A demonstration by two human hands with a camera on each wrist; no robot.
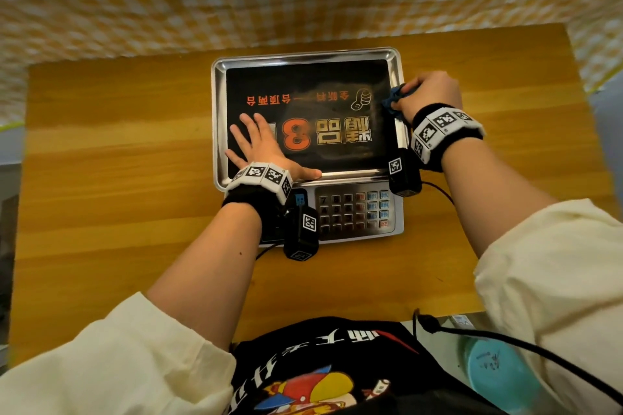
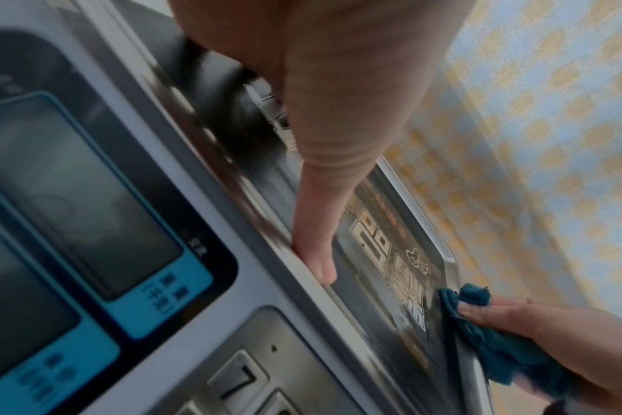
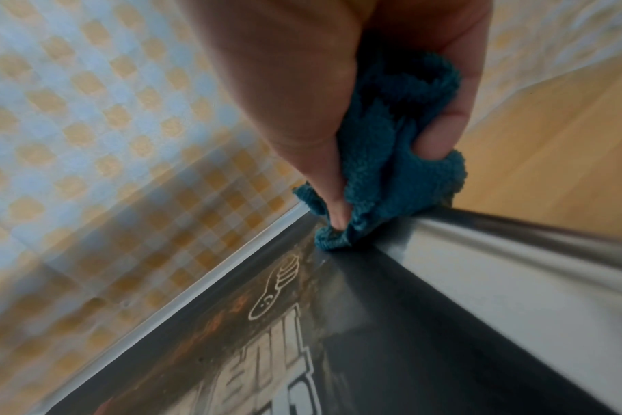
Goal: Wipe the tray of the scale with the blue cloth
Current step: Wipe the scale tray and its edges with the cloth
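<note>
The scale's steel tray [image 1: 218, 118] carries a black printed sheet with orange and white characters. My left hand [image 1: 261, 145] lies flat on the tray's near left part, fingers spread, with the thumb [image 2: 315, 247] along the near rim. At the tray's right edge my right hand [image 1: 426, 94] grips the bunched blue cloth [image 1: 394, 101]. The cloth [image 3: 380, 174] is pinched between thumb and fingers, and its lower fold touches the black sheet beside the raised steel rim [image 3: 515, 252]. The left wrist view shows the cloth [image 2: 494, 337] on the right rim.
The scale's keypad [image 1: 354, 210] and blue-framed displays [image 2: 89, 196] face me below the tray. The scale stands on a wooden table [image 1: 118, 178] with a yellow checked cloth [image 1: 168, 0] hanging behind. Black cables run from both wrist cameras.
</note>
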